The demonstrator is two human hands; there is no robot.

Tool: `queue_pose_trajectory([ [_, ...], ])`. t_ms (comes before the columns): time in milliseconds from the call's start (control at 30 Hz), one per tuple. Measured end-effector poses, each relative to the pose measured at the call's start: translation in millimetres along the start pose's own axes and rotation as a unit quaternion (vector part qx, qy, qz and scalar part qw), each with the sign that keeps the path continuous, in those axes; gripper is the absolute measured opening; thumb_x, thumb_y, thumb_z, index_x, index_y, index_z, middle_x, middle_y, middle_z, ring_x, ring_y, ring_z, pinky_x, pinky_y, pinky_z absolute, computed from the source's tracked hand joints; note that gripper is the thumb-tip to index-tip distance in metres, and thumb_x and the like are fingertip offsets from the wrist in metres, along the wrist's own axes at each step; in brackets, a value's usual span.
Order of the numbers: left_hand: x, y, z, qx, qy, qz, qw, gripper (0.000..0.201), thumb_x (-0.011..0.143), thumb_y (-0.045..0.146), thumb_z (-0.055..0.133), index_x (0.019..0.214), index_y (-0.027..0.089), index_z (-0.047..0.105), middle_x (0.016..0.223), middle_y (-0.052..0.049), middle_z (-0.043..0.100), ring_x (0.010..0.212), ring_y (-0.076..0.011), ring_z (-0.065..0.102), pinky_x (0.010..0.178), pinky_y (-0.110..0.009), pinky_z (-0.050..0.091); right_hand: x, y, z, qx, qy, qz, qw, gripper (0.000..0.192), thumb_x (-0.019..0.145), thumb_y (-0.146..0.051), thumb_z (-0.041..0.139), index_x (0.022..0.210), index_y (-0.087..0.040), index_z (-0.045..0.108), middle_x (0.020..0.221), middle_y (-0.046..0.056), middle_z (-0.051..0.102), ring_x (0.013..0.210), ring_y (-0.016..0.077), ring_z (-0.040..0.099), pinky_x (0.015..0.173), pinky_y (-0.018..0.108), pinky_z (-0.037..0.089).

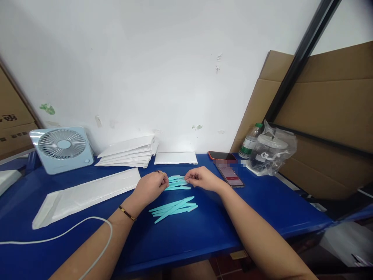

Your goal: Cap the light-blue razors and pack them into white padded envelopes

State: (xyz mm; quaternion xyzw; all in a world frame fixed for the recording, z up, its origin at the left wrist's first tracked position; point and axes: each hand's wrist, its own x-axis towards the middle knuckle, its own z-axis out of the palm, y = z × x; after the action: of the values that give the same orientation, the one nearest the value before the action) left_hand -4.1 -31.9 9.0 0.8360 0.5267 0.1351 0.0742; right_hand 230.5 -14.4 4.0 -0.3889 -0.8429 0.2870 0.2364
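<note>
Left hand [151,186] and right hand [201,178] pinch opposite ends of teal stick bundle [177,182] mid-desk, squaring it. Second teal pile [174,207] lies just nearer on blue desk [262,210]. White mailer [87,196] left.

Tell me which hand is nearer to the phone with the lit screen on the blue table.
Right. The right hand is just left of the lit phone, with a small gap. The left hand is farther left, beyond the turquoise sticks both hands touch.

No legible text

Dark print on the cardboard box [13,124] and the bottle [250,143] label is too small to read.
</note>
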Motion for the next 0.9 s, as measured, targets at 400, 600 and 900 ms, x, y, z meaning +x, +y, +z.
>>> queue_pose_trajectory([
  [400,-3,8,-1.6,-0.053,-0.025,0.008,0.998,0.022,0.074,0.040,0.054,0.086,0.022,0.060,0.085,-0.001,0.063,0.076,-0.0165,0.057,0.058,-0.025,0.037,-6,26,-27,-0.159,0.094,0.070,0.980,0.016,0.075,-0.016,0.054,0.082,-0.018,0.068,0.082,0.004,0.068,0.072,0.0150,0.060,0.064,0.022,0.042],
  [600,-11,17,2.3,-0.083,-0.148,0.081,0.982,0.031,0.066,0.052,0.060,0.077,0.023,0.062,0.073,0.002,0.064,0.062,-0.0131,0.054,0.050,-0.022,0.033,-7,43,-28,-0.227,0.060,0.102,0.967,0.014,0.065,-0.017,0.063,0.078,-0.018,0.068,0.086,0.005,0.067,0.074,0.0173,0.059,0.064,0.023,0.042],
  [900,-6,15,2.9,-0.107,-0.128,0.048,0.985,0.023,0.077,0.039,0.046,0.075,0.021,0.060,0.071,0.001,0.063,0.062,-0.0133,0.055,0.053,-0.022,0.036,-8,37,-26,-0.156,-0.014,0.150,0.976,0.015,0.063,-0.015,0.060,0.076,-0.018,0.065,0.084,0.005,0.065,0.070,0.0151,0.057,0.057,0.021,0.040],
])
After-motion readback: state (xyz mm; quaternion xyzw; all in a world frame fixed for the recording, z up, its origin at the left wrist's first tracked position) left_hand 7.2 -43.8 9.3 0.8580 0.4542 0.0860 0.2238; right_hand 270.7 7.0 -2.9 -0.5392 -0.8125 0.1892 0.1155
